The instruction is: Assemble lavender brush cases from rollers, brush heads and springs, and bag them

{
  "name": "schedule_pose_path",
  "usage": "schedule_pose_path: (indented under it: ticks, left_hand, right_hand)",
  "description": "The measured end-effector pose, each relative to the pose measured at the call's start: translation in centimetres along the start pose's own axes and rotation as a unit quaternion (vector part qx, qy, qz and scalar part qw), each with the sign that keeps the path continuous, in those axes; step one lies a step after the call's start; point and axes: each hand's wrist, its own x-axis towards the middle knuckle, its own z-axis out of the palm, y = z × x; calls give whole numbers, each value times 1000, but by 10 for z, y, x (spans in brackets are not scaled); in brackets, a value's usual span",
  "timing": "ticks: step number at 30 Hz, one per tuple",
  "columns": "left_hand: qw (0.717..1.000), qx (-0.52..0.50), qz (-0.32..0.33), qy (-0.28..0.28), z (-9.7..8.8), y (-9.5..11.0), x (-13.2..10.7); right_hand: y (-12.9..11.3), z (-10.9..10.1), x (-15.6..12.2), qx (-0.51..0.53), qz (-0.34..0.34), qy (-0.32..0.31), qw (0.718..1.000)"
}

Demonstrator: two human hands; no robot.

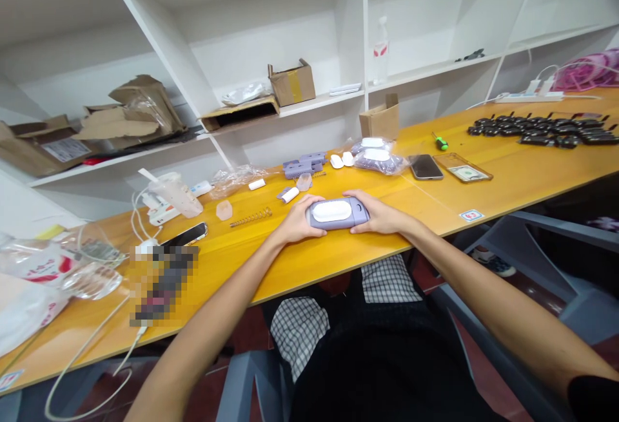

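A lavender plastic case with a white oval insert [337,212] lies on the yellow table [507,177] in front of me. My left hand [298,220] grips its left end, fingers curled over the top. Its right end is held by my right hand [376,214], thumb and fingers wrapped round it. Just behind lie a metal spring [250,218], a small white piece [290,194], a clear cap [304,182] and several lavender parts [304,164].
Bagged lavender and white parts [377,154], a phone [425,166], a clear case holding a banknote [463,169], a green screwdriver [440,142] and many black parts [546,129] lie right. Left: chargers, cables [87,351], another phone [186,235], plastic bags [43,267]. Shelves with cardboard boxes [291,84] behind.
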Motion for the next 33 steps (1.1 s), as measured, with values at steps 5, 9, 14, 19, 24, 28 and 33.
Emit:
schedule_pose_path:
  ticks: [5, 9, 14, 19, 24, 28, 33]
  left_hand:
    - [1000, -1, -3, 3, 2, -3, 0]
    - [1000, 27, -9, -5, -3, -4, 1]
    - [998, 66, -18, -11, -7, -10, 3]
    - [991, 107, -78, 5, -1, -20, 4]
    - [972, 154, -176, 19, -2, -25, 2]
    - [968, 173, -176, -47, -12, -22, -2]
    - [977, 182, -86, -73, -16, -27, -3]
  right_hand:
    - [3, 5, 0, -28, -25, 6, 999]
    - [7, 14, 0, -84, -27, 10, 996]
    - [9, 23, 2, -164, 31, 28, 986]
    - [11, 21, 7, -248, 82, 38, 965]
    - [9, 19, 7, -349, 158, 18, 924]
    - [9, 15, 6, -380, 197, -27, 904]
    - [10, 11, 6, -381, 219, -51, 897]
